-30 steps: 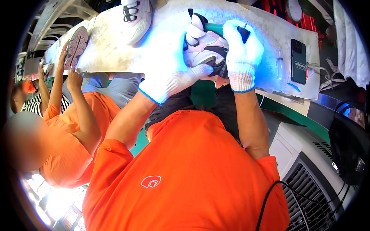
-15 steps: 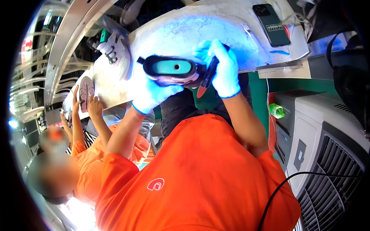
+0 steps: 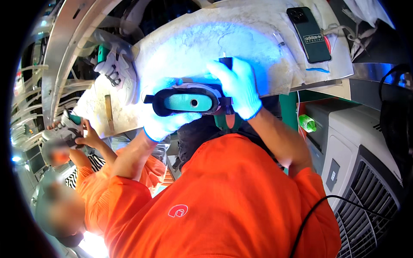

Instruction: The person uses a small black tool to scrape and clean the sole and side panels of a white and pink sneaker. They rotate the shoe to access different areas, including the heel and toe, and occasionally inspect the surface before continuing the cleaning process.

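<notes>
A shoe with a black collar (image 3: 160, 101) is held over the near edge of the table, its opening facing up. Inside sits a teal shoe last (image 3: 180, 102) with a dark round hole. My left hand (image 3: 165, 124), in a white glove lit blue, is wrapped round the shoe from the left side. My right hand (image 3: 241, 84), gloved likewise, is closed round a black-handled tool (image 3: 226, 63) at the shoe's right end. The tool's flat reddish tip (image 3: 230, 121) points toward me. Whether the tool touches the shoe I cannot tell.
Blue light falls on the white table (image 3: 193, 43). A pale shoe (image 3: 123, 79) and a narrow brown stick (image 3: 109, 112) lie at left, a dark phone (image 3: 309, 34) at far right. A neighbouring person's hands (image 3: 89, 136) hold a grey shoe (image 3: 66, 131). A grey machine (image 3: 344, 137) stands at right.
The shoe in my left hand has come slightly nearer to me. The tool in my right hand has turned from slanted to nearly straight. The neighbouring person's hands have gone from a sole to a shoe.
</notes>
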Tool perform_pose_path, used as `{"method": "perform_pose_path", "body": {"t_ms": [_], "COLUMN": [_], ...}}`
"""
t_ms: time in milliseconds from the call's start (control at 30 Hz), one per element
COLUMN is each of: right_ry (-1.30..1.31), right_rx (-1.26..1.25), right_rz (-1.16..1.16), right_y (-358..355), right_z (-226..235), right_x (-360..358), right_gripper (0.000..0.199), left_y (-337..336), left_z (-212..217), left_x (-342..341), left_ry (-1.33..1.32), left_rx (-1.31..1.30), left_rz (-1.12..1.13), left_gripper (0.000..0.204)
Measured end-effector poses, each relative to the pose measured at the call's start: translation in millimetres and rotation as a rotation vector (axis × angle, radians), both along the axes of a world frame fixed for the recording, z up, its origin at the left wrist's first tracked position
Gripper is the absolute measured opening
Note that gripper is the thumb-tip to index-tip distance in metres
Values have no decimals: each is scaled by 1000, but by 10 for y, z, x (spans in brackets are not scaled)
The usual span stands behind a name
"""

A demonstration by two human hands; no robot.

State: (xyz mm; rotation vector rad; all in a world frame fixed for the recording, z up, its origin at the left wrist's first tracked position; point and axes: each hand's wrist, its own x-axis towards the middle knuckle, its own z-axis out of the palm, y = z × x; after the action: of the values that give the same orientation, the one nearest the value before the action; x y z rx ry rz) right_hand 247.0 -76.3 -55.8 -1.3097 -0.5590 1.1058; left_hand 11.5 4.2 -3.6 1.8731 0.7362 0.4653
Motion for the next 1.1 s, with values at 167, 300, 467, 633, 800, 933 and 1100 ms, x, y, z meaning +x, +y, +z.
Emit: {"method": "perform_pose_path", "body": {"t_ms": [167,300,467,633,800,933,1100], "right_ry": [241,258,-107,23,-66,-48,33], "right_rx": [92,122,-18,28,-121,-205,-71], "right_rz": [117,207,518,600,814,882,745], "right_y": [29,-17,156,258,446,480,497], "right_z": [-16,77,199,169,341,429,305], "right_x": [75,48,154,12,-9,15,4], "right_gripper": [34,30,26,30,36,31,31], "left_y": [-13,-87,-73,-107,-74,-88,-50], "left_z": [92,-63,-59,-43,-15,-120,71], "left_x": [-68,-163,-57,-64,-81,-78,-42], "left_ry": [-71,-45,-163,-236,-285,-344,-162], "left_rx": [603,994,959,1003,908,903,785], "left_rz": [-119,-244,-189,-184,-219,-184,-147], "left_gripper": [64,26,27,29,30,30,38]}}
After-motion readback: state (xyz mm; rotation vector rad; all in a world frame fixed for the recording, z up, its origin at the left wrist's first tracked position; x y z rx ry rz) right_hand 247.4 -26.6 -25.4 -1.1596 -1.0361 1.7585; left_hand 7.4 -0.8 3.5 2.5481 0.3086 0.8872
